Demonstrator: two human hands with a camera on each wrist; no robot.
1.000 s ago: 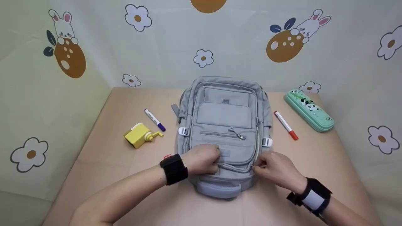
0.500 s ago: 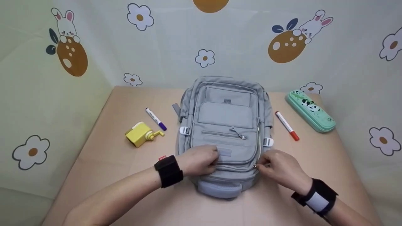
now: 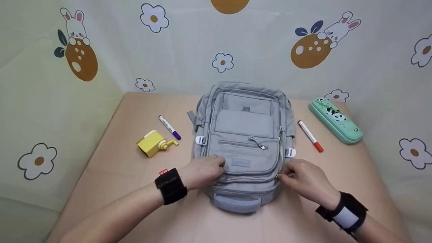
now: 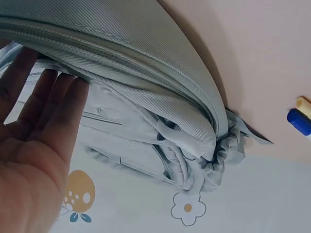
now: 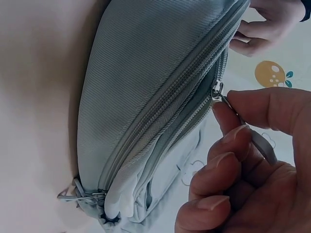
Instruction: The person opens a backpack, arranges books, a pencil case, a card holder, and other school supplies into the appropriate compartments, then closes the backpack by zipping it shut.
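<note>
A grey backpack [image 3: 243, 123] lies front up on the table, its carry handle [image 3: 237, 203] toward the person. My right hand [image 3: 305, 180] pinches a zipper pull [image 5: 262, 145] between thumb and index finger. Its metal slider [image 5: 217, 91] sits on the toothed track at the lower right corner of the front compartment, and the zipper gapes along the right side. At the lower left of the same compartment, my left hand [image 3: 202, 172] grips the fabric edge. The left wrist view shows its fingertips [image 4: 77, 94] tucked under the zippered rim [image 4: 121, 58]; the thumb is mostly hidden.
To the left are a yellow box-shaped object with a crank [image 3: 151, 144] and a purple-capped marker [image 3: 169, 127]. A red-capped marker [image 3: 310, 136] and a green panda pencil case [image 3: 335, 120] lie to the right. Printed curtains [image 3: 182, 44] stand behind the table.
My left hand has slid left along the compartment's lower edge. My right hand has drawn the zipper slider a little around the lower right corner, up and to the right.
</note>
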